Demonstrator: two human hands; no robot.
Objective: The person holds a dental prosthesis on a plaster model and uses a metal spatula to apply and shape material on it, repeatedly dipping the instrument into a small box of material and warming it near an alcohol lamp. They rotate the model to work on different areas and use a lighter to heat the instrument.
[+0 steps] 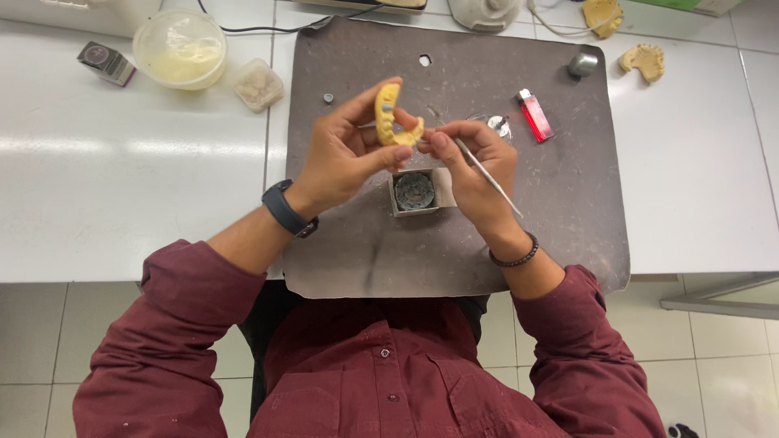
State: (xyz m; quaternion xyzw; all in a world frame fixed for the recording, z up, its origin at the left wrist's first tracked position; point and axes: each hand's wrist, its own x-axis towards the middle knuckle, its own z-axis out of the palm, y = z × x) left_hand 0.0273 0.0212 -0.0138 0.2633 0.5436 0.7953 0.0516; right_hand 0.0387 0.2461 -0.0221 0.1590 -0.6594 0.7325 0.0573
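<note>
Head view: left hand (345, 158) grips yellow dental cast (394, 118) above mat (568, 203).

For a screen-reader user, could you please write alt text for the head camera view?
A person's left hand holds a yellow dental cast while the right hand works a thin metal tool against it, above a grey mat with a small square tin and red lighter.

Small square tin (415, 191) blocks below hands; red lighter (535, 115) right; mat (365, 251) bare front-left.

Both hands, left (345, 154) and right (475, 166), raised together, fingers pinched.
</note>
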